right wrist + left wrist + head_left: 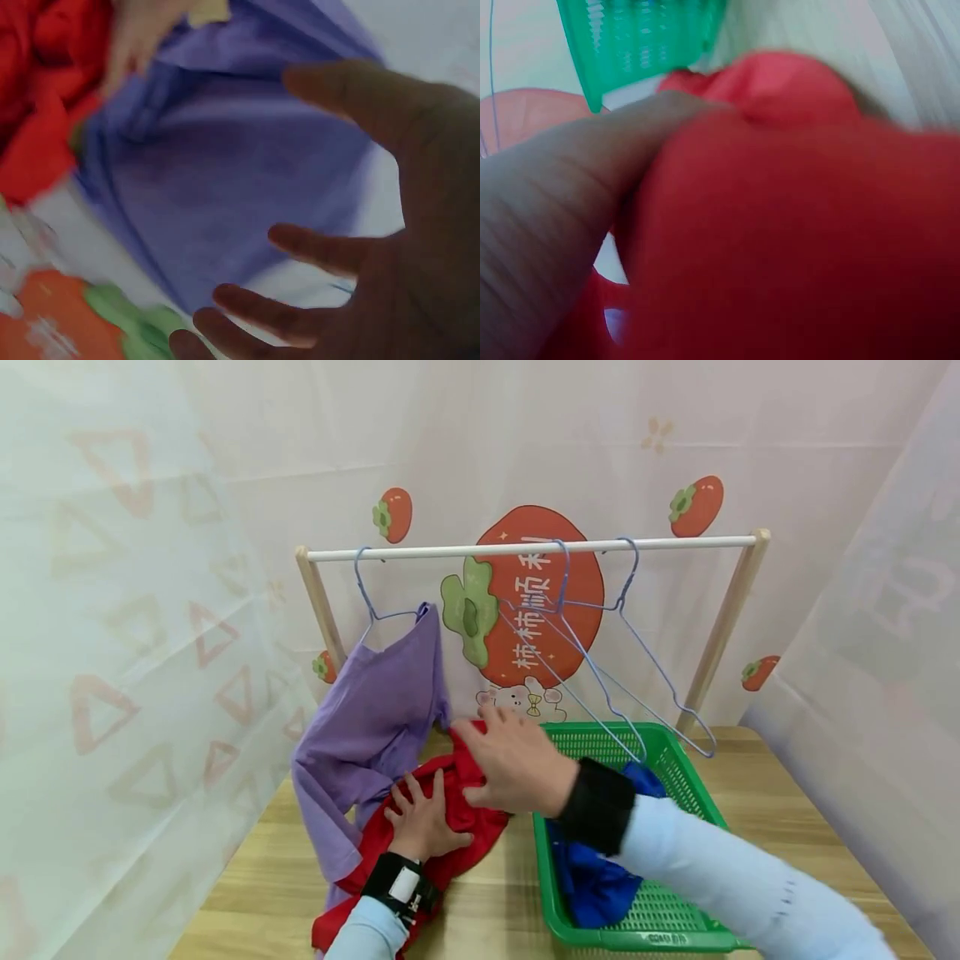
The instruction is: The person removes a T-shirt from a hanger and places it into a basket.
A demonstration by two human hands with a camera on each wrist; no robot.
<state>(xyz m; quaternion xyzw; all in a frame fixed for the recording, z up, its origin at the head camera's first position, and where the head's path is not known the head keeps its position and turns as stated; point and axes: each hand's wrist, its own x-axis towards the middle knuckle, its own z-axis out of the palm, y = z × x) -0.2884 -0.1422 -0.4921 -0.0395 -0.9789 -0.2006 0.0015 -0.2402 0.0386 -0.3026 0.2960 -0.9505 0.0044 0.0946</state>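
Note:
A crumpled red garment (476,847) lies on the table. My left hand (422,828) rests on it with fingers spread; in the left wrist view the thumb (562,202) lies along the red fabric. My right hand (517,762) is held above the red garment's far end, its fingers apart and holding nothing. Behind and to the left, a purple garment (367,718) hangs askew from a blue wire hanger (364,589), its lower part on the table beside the red one. In the right wrist view, the right hand's spread fingers (315,251) appear in front of the purple fabric.
A white rod (450,552) on wooden posts (723,618) spans the back. Two bare blue hangers (600,672) hang from its right half, over a green basket (551,906) with blue cloth (603,889) inside. Patterned curtains (135,610) enclose the wooden table (247,893).

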